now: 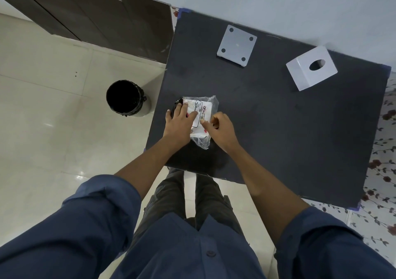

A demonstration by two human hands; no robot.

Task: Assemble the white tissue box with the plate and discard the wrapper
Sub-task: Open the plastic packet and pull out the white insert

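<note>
A clear plastic wrapper (203,109) with a printed tissue pack inside lies near the left edge of the black table (267,133). My left hand (179,121) presses flat on its left side, fingers spread. My right hand (220,128) pinches the wrapper's right edge with curled fingers. The white tissue box (304,75), with an oval opening on top, stands at the far right. A white square plate (235,45) with a dark dot near each corner lies at the far middle, away from both hands.
A black-lined bin (126,99) stands on the tiled floor just left of the table. A dark cabinet (96,17) runs along the far left. Floral cloth (383,171) shows past the table's right edge. My legs are at the table's near edge.
</note>
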